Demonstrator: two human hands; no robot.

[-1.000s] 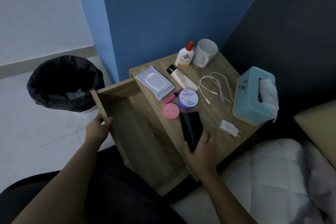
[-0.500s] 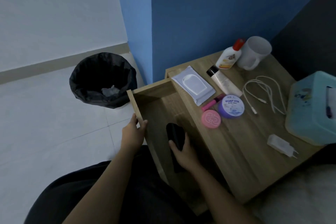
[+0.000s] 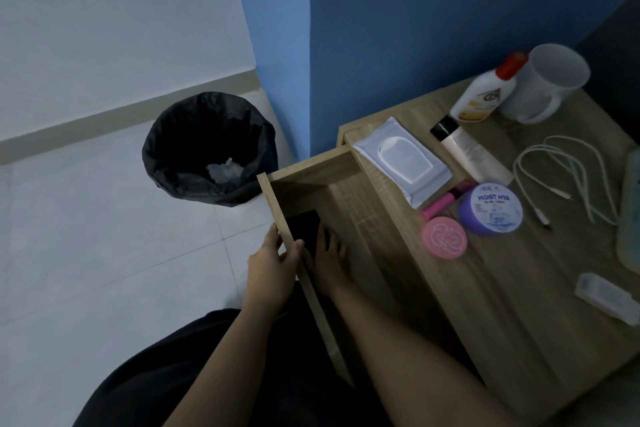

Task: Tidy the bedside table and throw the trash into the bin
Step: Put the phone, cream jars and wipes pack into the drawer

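As the left hand [image 3: 272,263] clasps the pale wooden drawer front [image 3: 273,199], the right hand [image 3: 327,255] touches the flat black wallet [image 3: 304,229] lying lengthwise alongside it, grip unclear.

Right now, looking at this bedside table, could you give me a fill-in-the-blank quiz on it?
The left hand grips the front edge of the drawer, which stands ____.
The wallet under the right hand is ____.
The mug by the wall is ____.
The pink case sits beside the ____ jar.
Missing words: open, black, white, purple.
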